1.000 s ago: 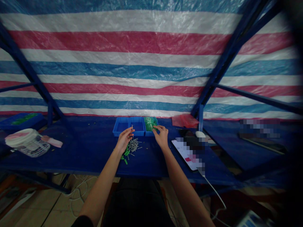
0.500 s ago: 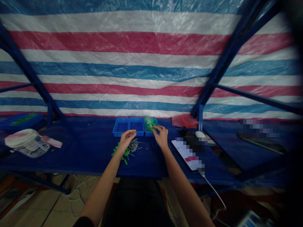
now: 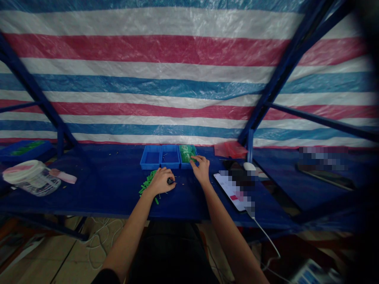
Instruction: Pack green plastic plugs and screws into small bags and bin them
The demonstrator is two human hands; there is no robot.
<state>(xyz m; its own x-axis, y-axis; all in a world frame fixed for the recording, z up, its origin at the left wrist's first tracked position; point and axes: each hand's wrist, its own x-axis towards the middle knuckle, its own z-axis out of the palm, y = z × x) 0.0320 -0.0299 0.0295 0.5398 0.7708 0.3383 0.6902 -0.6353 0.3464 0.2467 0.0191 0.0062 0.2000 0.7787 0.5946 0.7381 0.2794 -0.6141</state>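
Observation:
My left hand is lowered over the pile of metal screws, fingers curled down and thumb bent towards them. It covers most of the pile; only a few screw ends stick out, and what its fingertips grip is hidden. Green plastic wall plugs lie heaped along that hand's left side. My right hand rests at the right-hand blue bin, thumb and forefinger apart beside the green plastic bag inside it. In the middle blue bin a thin screw is visible.
The left blue bin adjoins the middle one. A lit phone or tablet with a white cable lies right of my right arm. Red plastic bags lie behind. A white tub and another blue tray stand far left.
My left hand has come down and slightly towards me, from the front of the middle bin onto the screw pile. The right hand stays at the green bag.

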